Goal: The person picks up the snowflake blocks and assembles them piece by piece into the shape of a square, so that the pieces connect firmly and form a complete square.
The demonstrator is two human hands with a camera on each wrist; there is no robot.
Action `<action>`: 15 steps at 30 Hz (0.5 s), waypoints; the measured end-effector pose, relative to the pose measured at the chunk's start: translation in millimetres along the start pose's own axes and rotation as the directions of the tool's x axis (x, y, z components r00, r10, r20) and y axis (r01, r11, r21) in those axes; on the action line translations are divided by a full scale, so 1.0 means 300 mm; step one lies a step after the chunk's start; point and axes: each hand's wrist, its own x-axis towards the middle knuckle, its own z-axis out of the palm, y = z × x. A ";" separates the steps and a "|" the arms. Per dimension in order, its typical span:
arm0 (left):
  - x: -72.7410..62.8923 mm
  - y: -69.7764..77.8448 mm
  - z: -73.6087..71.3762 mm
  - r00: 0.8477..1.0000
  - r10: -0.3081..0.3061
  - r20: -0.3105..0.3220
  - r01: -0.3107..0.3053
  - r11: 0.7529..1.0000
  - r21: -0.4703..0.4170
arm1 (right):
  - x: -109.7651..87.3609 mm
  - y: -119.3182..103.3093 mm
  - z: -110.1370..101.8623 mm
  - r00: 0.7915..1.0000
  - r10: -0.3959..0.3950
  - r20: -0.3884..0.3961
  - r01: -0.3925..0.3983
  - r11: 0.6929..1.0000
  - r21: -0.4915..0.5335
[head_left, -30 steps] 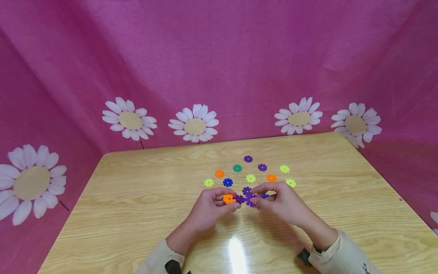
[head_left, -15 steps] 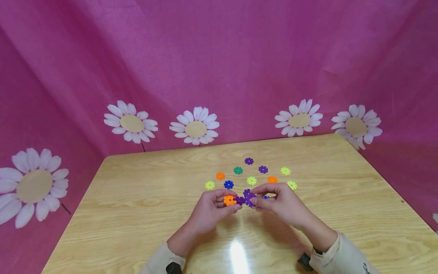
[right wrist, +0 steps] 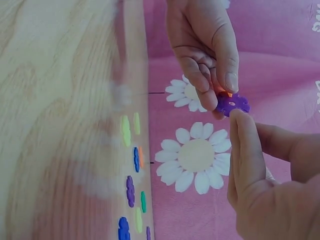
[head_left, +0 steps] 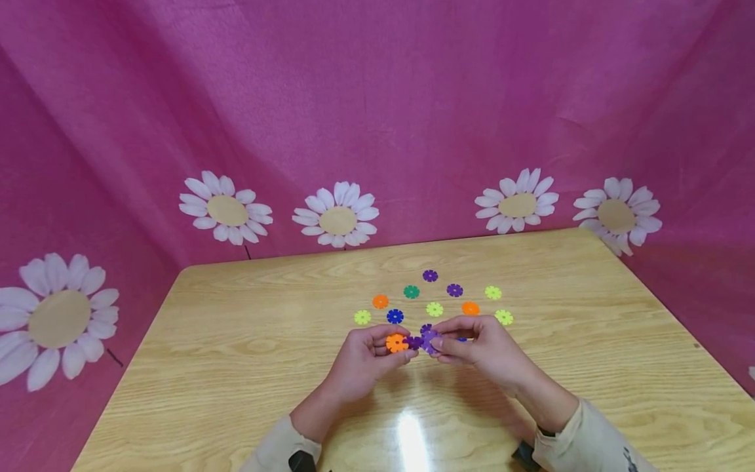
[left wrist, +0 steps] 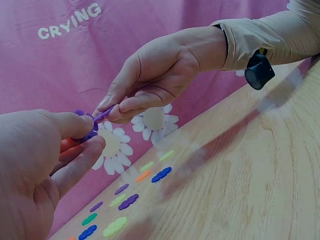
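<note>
My left hand (head_left: 361, 364) pinches a slotted orange flower-shaped disc (head_left: 396, 343) joined to a dark purple disc (head_left: 414, 343). To its right, my right hand (head_left: 492, 354) pinches a lighter purple disc (head_left: 428, 341) between thumb and fingers, its edge against the dark purple one. In the left wrist view that disc (left wrist: 104, 114) appears nearly edge-on, at an angle to the piece in my left hand. Both hands are raised above the table. Fingers hide much of the orange disc in the right wrist view, where a purple disc (right wrist: 233, 103) shows its face.
Loose slotted discs lie flat on the wooden table (head_left: 236, 341) beyond my hands: yellow (head_left: 434, 309), orange (head_left: 380, 301), green (head_left: 411, 292), blue (head_left: 395, 316) and purple (head_left: 455, 290). One blue disc is mostly hidden behind my right hand. A pink floral cloth (head_left: 377, 118) hangs behind.
The lighter purple disc in my right hand has tilted and shifted slightly left against the dark purple one. My left hand keeps its hold, and the loose discs lie as before.
</note>
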 end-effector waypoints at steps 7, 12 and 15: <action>-0.002 -0.013 0.006 0.999 -0.028 0.032 0.029 0.999 -0.042 | 0.007 0.016 -0.002 1.000 0.021 0.000 -0.021 0.999 0.038; 0.000 -0.019 0.007 0.999 -0.017 0.031 0.018 0.999 -0.046 | 0.008 0.022 -0.006 0.999 0.033 0.009 -0.034 0.995 0.094; 0.000 -0.021 0.007 0.999 -0.021 0.036 0.023 0.998 -0.054 | 0.007 0.023 -0.006 0.999 0.035 0.016 -0.037 0.993 0.115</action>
